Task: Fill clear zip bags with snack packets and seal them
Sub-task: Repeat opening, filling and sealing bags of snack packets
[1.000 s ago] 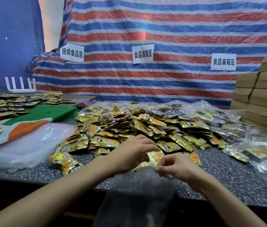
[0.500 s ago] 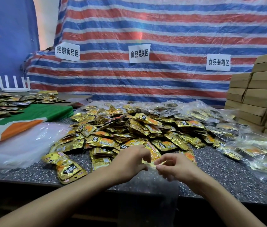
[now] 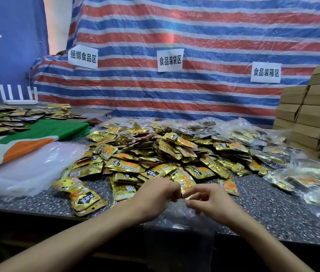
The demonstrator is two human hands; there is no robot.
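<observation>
Hands: left hand (image 3: 155,195) and right hand (image 3: 210,203) have drawn closer together than a second ago; the gold packet between them now shows only as a sliver.
Left grip: fingers curled, pinching the mouth of the clear zip bag (image 3: 178,224).
Right grip: thumb and forefinger pinching the same edge, just beside the left.
Bag: one, at the near edge of the table (image 3: 263,213), its body hanging limp over it; contents unclear.
Bag handling: thin, floppy, slippery film, likely almost weightless; best held at the zip strip.
Snack packets (image 3: 155,154): heap beyond the hands, too many to count; light glossy foil, likely to slide; take by a sealed edge.
Empty bags (image 3: 27,169): one stack, left.
Filled bags (image 3: 302,179): several, right, overlapping, no sure count.
Paper signs (image 3: 170,60): three, far.
</observation>
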